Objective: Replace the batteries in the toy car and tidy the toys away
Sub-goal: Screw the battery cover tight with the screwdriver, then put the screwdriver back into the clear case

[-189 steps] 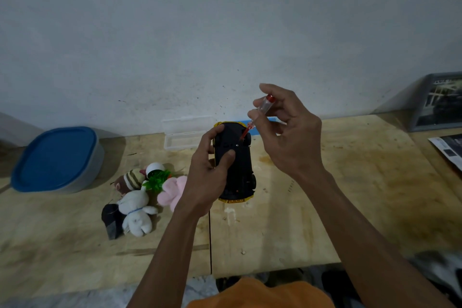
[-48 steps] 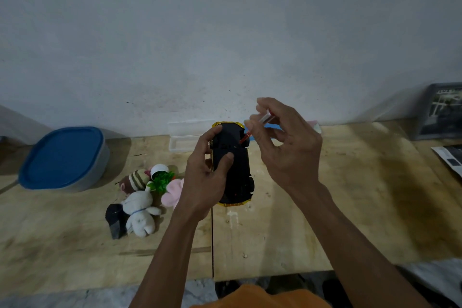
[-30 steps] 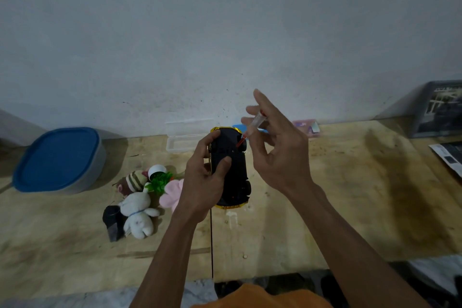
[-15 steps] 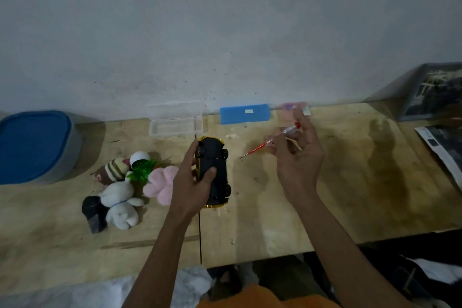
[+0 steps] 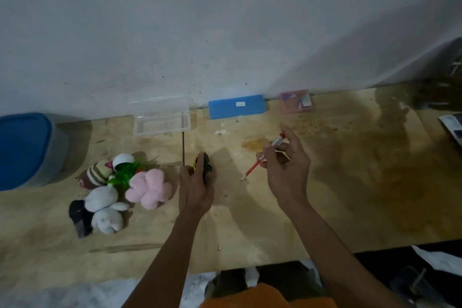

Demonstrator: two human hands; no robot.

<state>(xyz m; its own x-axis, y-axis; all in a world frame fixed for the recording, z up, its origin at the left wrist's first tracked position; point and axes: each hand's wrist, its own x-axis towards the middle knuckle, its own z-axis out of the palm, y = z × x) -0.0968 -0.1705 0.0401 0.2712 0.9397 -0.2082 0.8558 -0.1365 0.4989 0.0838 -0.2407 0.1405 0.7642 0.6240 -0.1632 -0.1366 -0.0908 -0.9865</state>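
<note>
Left hand: my left hand [image 5: 196, 191] grips the toy car [image 5: 203, 167], fingers curled round its body so that only the black and yellow front end shows beyond my knuckles.
Toy car: held low over the desk [image 5: 350, 182], near the seam between the two boards; I cannot tell whether it touches the wood.
Right hand: my right hand [image 5: 287, 170] pinches the screwdriver [image 5: 265, 156] between thumb and fingers, well apart from the car.
Screwdriver: clear handle with a red cap up by my fingers, red shaft slanting down and to the left, its tip just above the desk.
Soft toys: a heap lies to the left of my left hand, with a pink plush [image 5: 150, 189], a white plush [image 5: 106, 210], a striped brown one [image 5: 96, 175] and something green [image 5: 126, 174] all touching each other.
Back of desk: a clear open case [image 5: 161, 120], a blue case [image 5: 236, 106] and a small pink box [image 5: 296, 101] sit in a row along the wall.
Far left: a grey tub with a blue lid [image 5: 23, 150] stands on the desk, apart from the toys.
</note>
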